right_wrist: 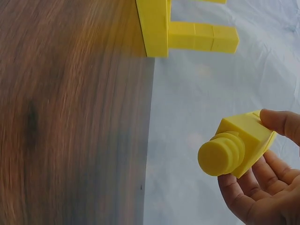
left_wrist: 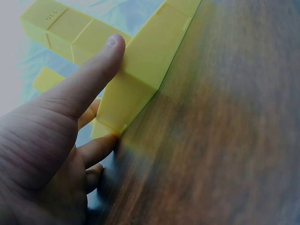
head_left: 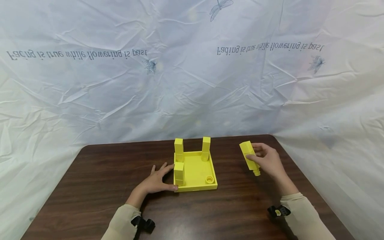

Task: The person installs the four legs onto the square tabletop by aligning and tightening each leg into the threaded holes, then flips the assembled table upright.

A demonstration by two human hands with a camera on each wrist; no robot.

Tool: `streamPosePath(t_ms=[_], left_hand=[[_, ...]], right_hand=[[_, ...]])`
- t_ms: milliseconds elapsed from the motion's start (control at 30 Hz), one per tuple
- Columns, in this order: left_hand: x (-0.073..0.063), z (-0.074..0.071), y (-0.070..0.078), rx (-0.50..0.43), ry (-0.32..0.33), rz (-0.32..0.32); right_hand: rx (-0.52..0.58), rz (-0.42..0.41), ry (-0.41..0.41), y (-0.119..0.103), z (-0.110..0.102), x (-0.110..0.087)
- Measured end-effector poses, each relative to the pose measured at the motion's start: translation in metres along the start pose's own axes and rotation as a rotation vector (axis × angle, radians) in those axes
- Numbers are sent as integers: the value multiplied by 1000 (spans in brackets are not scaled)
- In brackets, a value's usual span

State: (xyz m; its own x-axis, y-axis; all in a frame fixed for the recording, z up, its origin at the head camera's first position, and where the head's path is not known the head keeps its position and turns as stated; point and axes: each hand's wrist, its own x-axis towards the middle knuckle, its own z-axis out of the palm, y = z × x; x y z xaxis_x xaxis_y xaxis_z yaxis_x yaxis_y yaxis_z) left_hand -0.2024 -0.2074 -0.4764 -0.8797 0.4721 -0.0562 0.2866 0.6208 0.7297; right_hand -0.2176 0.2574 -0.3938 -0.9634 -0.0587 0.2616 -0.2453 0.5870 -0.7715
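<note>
A square yellow plastic base [head_left: 195,170] with a raised rim lies on the brown table. Three square yellow posts stand upright at its corners: a back-left post [head_left: 178,146], a back-right post [head_left: 206,146] and a front-left post [head_left: 179,171]. At the front-right corner is a round socket [head_left: 209,180]. My left hand [head_left: 154,181] grips the base's front-left corner, thumb on the front wall and fingers along the left side. Off to the right, my right hand [head_left: 268,161] holds a loose yellow post [head_left: 249,156] above the table, tilted, its round screw end [right_wrist: 220,157] pointing down.
The dark wood-grain table [head_left: 228,213] ends at a back edge just behind the base. A wrinkled white sheet [head_left: 192,86] with printed lettering hangs behind and at both sides. Each wrist wears a small black device.
</note>
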Motion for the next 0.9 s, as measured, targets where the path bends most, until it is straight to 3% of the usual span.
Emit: streamPosePath(t_ms=[900], left_hand=[[0,2,0,-3,7,11]], right_hand=[[175,-50,-5,-20,29,2]])
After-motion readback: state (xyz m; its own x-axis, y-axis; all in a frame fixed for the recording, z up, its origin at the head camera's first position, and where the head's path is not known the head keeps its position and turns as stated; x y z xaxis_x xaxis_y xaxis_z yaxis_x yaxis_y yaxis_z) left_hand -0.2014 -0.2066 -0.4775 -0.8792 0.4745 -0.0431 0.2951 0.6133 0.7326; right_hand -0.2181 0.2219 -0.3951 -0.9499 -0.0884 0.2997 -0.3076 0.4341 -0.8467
